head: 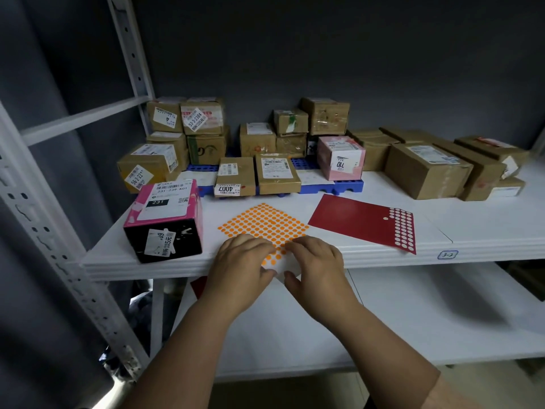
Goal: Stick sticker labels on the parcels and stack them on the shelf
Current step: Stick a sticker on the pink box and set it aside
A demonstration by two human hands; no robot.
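Reaching forward from the bottom of the view, both forearms angle inward so that the left hand (241, 258) and the right hand (317, 262) meet, knuckles up, at the front edge of the white shelf (460, 228). Both hands rest on the near corner of the orange dot sticker sheet (265, 224), which overhangs the shelf's lip. The fingers of both hands are curled down onto the sheet with the thumbs below its white corner; whether either hand actually pinches the paper or a dot cannot be told.

Just beyond the right hand lies a red sticker sheet (356, 218), most of its dots gone at the far right end. Just left of the left hand stands a pink-and-black parcel (165, 219) with printed labels on top and front. Farther beyond the hands, brown cardboard parcels (424, 169) crowd the back of the shelf, some on a blue plastic pallet (327, 187), among them a pink box (342, 156). Below the hands runs a lower white shelf board (413, 320). A grey perforated upright (47, 231) stands to the left, with a dark wall behind.
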